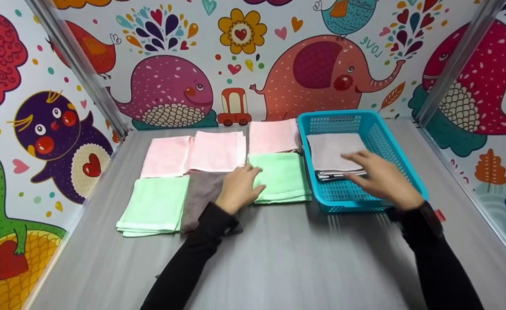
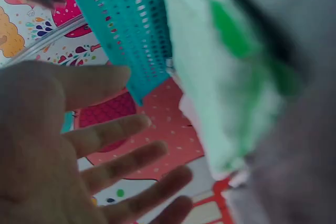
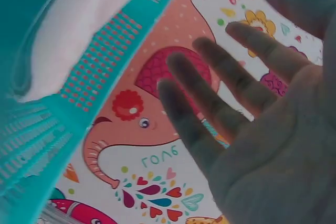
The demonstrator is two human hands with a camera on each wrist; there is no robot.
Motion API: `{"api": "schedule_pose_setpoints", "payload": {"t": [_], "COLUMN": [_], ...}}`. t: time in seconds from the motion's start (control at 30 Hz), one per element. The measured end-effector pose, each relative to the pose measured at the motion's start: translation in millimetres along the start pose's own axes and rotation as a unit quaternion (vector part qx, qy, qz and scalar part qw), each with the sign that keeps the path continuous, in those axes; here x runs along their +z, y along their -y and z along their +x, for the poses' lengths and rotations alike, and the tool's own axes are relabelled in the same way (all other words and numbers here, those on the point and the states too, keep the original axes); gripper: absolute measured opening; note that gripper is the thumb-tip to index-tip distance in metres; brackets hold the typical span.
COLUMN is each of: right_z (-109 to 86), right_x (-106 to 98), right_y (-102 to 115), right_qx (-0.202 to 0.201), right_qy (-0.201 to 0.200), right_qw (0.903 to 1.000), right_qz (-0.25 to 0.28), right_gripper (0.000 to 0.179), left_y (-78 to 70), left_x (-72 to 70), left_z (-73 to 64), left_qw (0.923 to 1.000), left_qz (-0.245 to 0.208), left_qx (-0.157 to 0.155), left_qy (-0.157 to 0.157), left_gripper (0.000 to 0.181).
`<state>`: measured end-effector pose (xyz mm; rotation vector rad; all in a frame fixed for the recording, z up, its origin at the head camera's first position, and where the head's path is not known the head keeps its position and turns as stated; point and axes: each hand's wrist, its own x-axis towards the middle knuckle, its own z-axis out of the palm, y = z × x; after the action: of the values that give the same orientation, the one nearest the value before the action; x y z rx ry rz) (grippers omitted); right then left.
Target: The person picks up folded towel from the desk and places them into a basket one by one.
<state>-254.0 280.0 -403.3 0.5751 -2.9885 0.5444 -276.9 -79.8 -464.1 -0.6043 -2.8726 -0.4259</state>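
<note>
My right hand hovers over the teal plastic basket, its fingers spread and holding nothing. Inside the basket lies a stack of folded towels with a pale greyish-pink towel on top. My left hand is above the table between a folded brown towel and a folded green towel. In the left wrist view the left hand's fingers are apart and hold nothing. Likewise, the right wrist view shows straight, separated fingers.
Three folded pink towels, including a left one, form the back row. Another green towel lies at the front left. Printed panels with metal corner posts enclose the grey table. The basket stands against the right-hand towels.
</note>
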Motion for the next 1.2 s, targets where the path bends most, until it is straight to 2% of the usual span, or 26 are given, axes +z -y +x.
{"api": "schedule_pose_setpoints", "payload": {"t": [0.07, 0.17, 0.33, 0.43, 0.6, 0.7, 0.93, 1.2], "right_z": [-8.6, -16.3, -20.6, -20.9, -21.0, -20.4, -18.6, -15.2], "right_x": [7, 17, 35, 45, 52, 52, 51, 49], "right_y": [-4, -7, -7, -7, -8, -8, -8, -7], "right_qx": [-0.003, -0.015, -0.040, -0.047, -0.045, -0.045, -0.046, -0.048], "right_qy": [0.003, 0.000, -0.009, -0.009, 0.002, 0.009, 0.025, 0.038], "right_qw": [1.0000, 0.9999, 0.9992, 0.9989, 0.9989, 0.9987, 0.9980, 0.9971], "right_qz": [-0.002, -0.002, 0.002, 0.005, 0.016, 0.023, 0.036, 0.046], "right_gripper": [0.052, 0.047, 0.035, 0.029, 0.024, 0.025, 0.027, 0.026], "left_y": [6.1, 13.6, 19.3, 17.5, 14.5, 15.0, 17.0, 14.2], "left_x": [4.1, 10.7, 20.9, 28.1, 34.9, 36.1, 36.4, 28.1], "left_z": [-7.7, -12.3, -10.2, -7.0, -0.5, 2.0, 3.8, -0.7], "left_qw": [0.9999, 0.9989, 0.9961, 0.9931, 0.9882, 0.9891, 0.9925, 0.9914], "left_qz": [-0.010, -0.040, -0.067, -0.082, -0.106, -0.092, -0.048, -0.006], "left_qx": [-0.003, -0.008, -0.013, -0.031, -0.067, -0.069, -0.033, -0.010], "left_qy": [0.011, 0.022, 0.056, 0.078, 0.088, 0.091, 0.108, 0.130], "left_gripper": [0.045, 0.045, 0.050, 0.057, 0.068, 0.071, 0.060, 0.056]}}
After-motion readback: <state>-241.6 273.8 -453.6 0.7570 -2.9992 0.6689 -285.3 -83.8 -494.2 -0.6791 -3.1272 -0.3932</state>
